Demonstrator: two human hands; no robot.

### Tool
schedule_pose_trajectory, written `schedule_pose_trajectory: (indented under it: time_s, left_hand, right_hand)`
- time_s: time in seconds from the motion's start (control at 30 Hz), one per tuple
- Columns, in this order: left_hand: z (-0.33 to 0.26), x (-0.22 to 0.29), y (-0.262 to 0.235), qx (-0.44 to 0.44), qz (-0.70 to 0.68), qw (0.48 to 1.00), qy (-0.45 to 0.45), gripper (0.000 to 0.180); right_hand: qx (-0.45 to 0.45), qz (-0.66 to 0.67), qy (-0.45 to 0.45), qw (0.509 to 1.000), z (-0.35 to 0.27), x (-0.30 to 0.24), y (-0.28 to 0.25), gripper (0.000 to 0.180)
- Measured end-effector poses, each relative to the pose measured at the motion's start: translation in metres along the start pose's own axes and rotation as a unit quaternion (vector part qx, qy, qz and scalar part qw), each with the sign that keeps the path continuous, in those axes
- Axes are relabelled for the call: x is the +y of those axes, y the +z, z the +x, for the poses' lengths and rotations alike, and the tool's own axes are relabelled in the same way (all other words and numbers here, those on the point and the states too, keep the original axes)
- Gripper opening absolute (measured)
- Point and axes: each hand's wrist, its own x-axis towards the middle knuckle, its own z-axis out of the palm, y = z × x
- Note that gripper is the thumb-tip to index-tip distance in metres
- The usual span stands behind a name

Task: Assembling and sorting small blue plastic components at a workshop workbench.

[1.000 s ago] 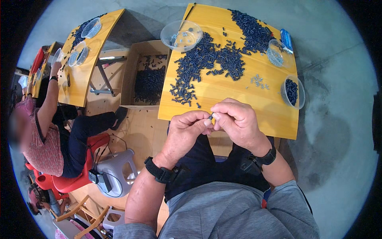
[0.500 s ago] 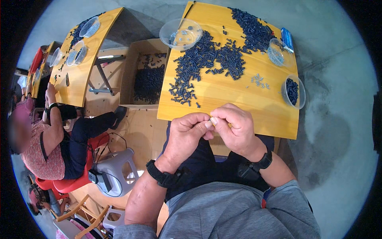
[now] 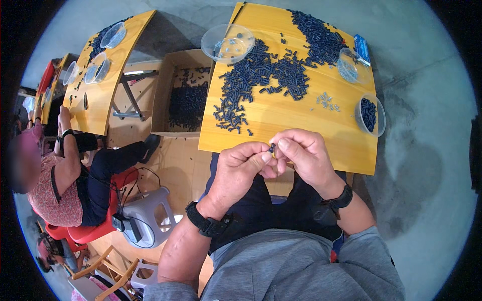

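Note:
My left hand (image 3: 238, 165) and my right hand (image 3: 307, 156) meet just off the near edge of the yellow table (image 3: 301, 128). Between their pinched fingertips a small black cylindrical part (image 3: 272, 148) shows, with a spot of yellow at its lower end. Thumb and forefinger of each hand are closed on it; most of the piece is covered. Ahead of the hands lie loose piles of similar short black cylindrical parts (image 3: 246, 78). Small silvery pieces (image 3: 327, 102) are scattered to the right of these piles.
Clear plastic tubs (image 3: 221, 31) stand on the table; one at the right edge (image 3: 382, 120) holds black parts. A blue box (image 3: 362, 49) sits far right. Left of the table is a cardboard box (image 3: 159, 108) of black parts. A seated person (image 3: 57, 185) works at another table (image 3: 103, 80).
My right hand has shifted slightly up and its fingertips have drawn a little apart from the left ones. The black part now shows between them, where fingers mostly covered it before.

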Motion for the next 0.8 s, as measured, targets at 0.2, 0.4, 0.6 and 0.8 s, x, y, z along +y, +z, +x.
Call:
schedule_pose_trajectory:
  time_s: [0.2,0.4,0.6,0.8]
  left_hand:
    - [0.0011,-0.0035,-0.0007,0.003,0.044,0.998,0.041,0.012]
    - [0.001,-0.0007,-0.0023,-0.004,0.078,0.996,0.04,0.012]
    - [0.0001,-0.0002,-0.0052,-0.019,0.087,0.996,0.002,0.013]
    - [-0.0025,0.002,-0.0008,-0.025,0.106,0.994,-0.005,0.012]
  right_hand:
    - [-0.025,0.072,0.052,0.996,0.0024,-0.0097,0.001,0.019]
    - [-0.03,-0.034,0.006,0.999,0.0042,-0.0091,0.0004,0.018]
    - [-0.052,-0.08,0.011,0.995,0.0007,-0.0114,-0.001,0.017]
    - [-0.019,-0.069,0.022,0.997,-0.0046,-0.0076,0.0035,0.017]
